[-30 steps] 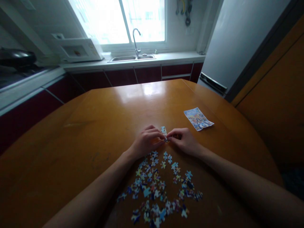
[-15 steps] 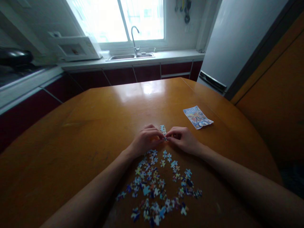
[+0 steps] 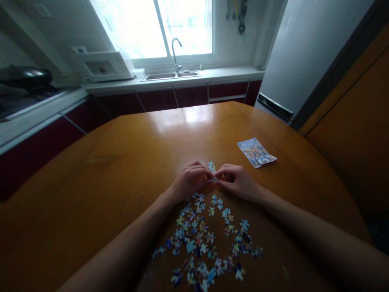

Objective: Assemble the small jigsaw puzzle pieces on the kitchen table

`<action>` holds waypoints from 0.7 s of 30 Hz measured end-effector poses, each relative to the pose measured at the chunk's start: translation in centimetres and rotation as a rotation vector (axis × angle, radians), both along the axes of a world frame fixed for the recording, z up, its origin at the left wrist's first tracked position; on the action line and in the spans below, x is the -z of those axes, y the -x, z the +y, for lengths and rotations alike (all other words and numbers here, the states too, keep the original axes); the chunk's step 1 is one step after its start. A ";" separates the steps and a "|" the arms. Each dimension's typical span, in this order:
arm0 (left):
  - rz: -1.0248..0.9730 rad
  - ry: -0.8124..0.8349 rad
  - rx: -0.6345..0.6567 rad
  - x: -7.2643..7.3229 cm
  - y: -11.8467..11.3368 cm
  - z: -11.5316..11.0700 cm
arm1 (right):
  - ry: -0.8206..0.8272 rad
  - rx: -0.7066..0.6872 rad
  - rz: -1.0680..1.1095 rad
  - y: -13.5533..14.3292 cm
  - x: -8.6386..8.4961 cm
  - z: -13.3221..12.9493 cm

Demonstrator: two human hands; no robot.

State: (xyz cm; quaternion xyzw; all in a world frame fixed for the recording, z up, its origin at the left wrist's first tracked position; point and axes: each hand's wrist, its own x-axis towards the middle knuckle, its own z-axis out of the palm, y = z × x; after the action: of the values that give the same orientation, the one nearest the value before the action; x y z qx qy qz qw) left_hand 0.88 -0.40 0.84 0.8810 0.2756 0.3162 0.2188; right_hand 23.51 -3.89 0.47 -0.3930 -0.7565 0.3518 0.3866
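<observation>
My left hand [image 3: 192,180] and my right hand [image 3: 238,181] meet over the wooden table, fingertips pinched together from both sides on a small jigsaw piece [image 3: 214,179]. That piece lies at the near end of a narrow joined strip of puzzle pieces [image 3: 211,166], which runs away from me between the hands. Fingers partly cover the strip, so the exact fit at its near end is hidden. Closer to me, many loose jigsaw pieces [image 3: 203,245] are scattered between my forearms, in blue, white, yellow and purple.
A creased printed picture sheet [image 3: 257,152] lies on the wooden table [image 3: 146,142] beyond my right hand. Past the table's far edge are a counter with a sink [image 3: 161,76], a tap [image 3: 175,56] and a white microwave [image 3: 105,67]. A grey fridge [image 3: 304,61] stands at the right.
The whole view has shifted slightly, so everything appears a little lower and further right. Both hands keep their pinch at the strip's near end, with hardly any movement.
</observation>
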 end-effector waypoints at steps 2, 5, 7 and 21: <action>-0.002 0.002 -0.004 0.0 0.0 0.0 | -0.002 0.016 0.000 0.0 0.1 0.0; -0.016 0.010 -0.001 -0.1 0.0 0.0 | -0.023 0.069 -0.015 0.1 0.3 0.1; -0.022 0.012 -0.005 -0.1 0.0 0.1 | -0.050 0.098 -0.045 0.1 0.4 0.1; 0.002 0.031 0.010 0.2 0.0 0.1 | -0.091 0.063 -0.144 -0.2 0.2 0.1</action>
State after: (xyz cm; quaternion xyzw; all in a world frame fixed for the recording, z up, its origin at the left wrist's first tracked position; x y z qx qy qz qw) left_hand 0.83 -0.29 0.64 0.8791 0.2763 0.3102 0.2338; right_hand 23.69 -3.78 0.30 -0.4230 -0.7849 0.2753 0.3594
